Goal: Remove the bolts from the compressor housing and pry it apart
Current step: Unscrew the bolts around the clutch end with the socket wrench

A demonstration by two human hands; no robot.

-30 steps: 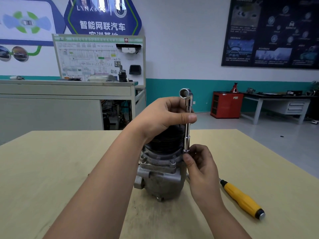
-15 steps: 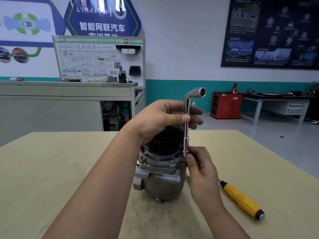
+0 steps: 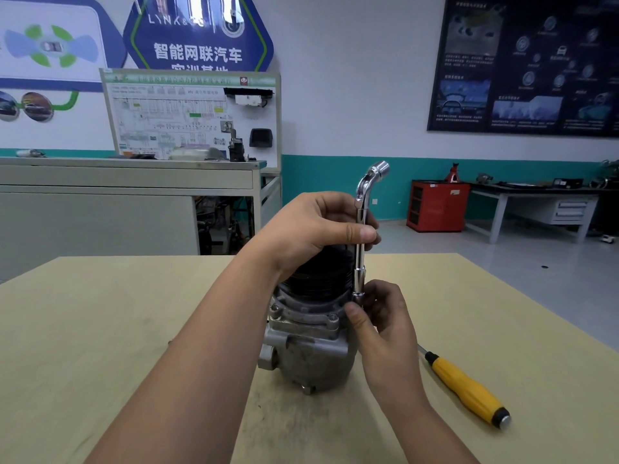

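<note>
A grey cast compressor housing (image 3: pixel 310 354) stands upright on the wooden table (image 3: pixel 100 329), its black ribbed pulley on top partly hidden by my left hand. A chrome L-shaped socket wrench (image 3: pixel 361 229) stands vertically at the housing's right rim, its lower socket down on the flange. My left hand (image 3: pixel 311 229) grips the wrench shaft between thumb and fingers. My right hand (image 3: pixel 382 316) pinches the lower socket end at the flange; the bolt under it is hidden. Two bolt heads (image 3: pixel 332 318) show on the front flange.
A yellow-handled screwdriver (image 3: pixel 469 390) lies on the table right of my right forearm. Beyond the table stand a grey bench with a wiring display board (image 3: pixel 191 115), a red cabinet (image 3: pixel 435 205) and a grey work table (image 3: pixel 536 202).
The wrench's bent top end has swung from pointing left toward me round to pointing right. Both hands stay at the same spots on the wrench.
</note>
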